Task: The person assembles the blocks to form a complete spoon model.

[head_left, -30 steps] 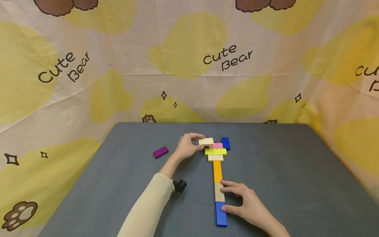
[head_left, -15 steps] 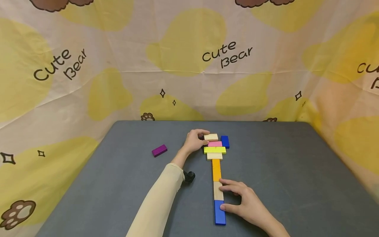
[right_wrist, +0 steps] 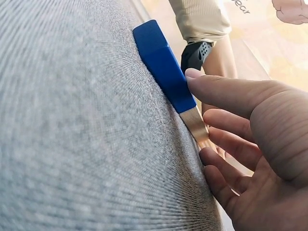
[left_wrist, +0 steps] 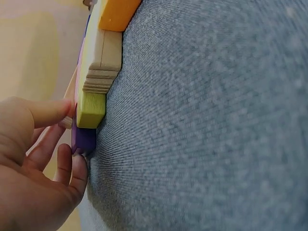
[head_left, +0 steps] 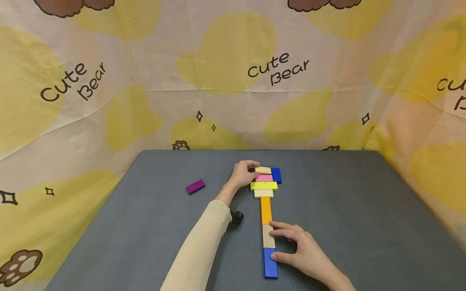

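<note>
At the far end of a row of blocks, my left hand pinches a plain wooden block between thumb and fingers. This block lies just beyond a pink block and reaches to the far blue block. In the left wrist view, the ring and little fingers curl by the end of a purple block, beside a lime block. Nearer, my right hand rests loosely along the row's right side. Its thumb touches the near blue block; its fingertips are at a wooden block.
A ridged wooden block and an orange block link the far cluster to the near blocks. One loose purple block lies left on the grey table. A printed cloth hangs behind.
My left hand has carried the wooden block rightward, from above the row's left end to beside the far blue block. The right hand stays in place.
</note>
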`<state>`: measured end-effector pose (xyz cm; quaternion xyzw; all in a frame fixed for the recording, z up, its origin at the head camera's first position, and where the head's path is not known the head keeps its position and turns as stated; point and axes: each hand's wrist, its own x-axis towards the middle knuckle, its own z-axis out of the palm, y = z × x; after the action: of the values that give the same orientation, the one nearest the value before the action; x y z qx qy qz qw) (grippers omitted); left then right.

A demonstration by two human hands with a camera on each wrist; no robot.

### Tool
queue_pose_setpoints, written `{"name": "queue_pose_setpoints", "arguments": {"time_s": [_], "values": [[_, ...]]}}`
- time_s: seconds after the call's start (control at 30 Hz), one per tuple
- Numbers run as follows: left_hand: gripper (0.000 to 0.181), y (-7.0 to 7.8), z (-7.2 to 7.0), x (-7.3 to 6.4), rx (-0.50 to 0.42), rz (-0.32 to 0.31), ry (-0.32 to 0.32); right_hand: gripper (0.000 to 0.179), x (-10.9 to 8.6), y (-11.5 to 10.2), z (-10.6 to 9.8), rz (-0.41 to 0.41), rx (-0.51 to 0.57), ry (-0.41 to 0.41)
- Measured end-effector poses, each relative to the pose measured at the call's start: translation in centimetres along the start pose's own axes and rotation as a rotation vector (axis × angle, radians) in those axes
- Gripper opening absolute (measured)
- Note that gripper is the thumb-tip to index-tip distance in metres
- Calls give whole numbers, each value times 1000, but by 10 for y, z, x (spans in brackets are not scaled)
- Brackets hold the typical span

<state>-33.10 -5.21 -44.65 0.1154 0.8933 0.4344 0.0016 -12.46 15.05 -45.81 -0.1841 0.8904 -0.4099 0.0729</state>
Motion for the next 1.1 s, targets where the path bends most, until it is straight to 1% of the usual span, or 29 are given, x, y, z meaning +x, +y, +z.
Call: {"name": "queue_pose_setpoints", "arguments": {"time_s": [0.23, 0.43, 0.7, 0.9, 1.1], "values": [[26, 0, 2, -1, 17, -3, 4, 51, 1, 2, 0, -8, -3, -2], [26, -2, 5, -2, 33, 21, 7, 51, 1, 2, 1, -9, 3, -11], [24, -2, 4, -2, 33, 43, 4, 52, 2, 1, 1, -8, -4, -13], [23, 2, 3, -3, 46, 41, -1, 52, 1, 1, 1, 6, -5, -13], [24, 3, 4, -3, 56, 39, -3, 51, 1, 0, 0, 4, -2, -8]]}}
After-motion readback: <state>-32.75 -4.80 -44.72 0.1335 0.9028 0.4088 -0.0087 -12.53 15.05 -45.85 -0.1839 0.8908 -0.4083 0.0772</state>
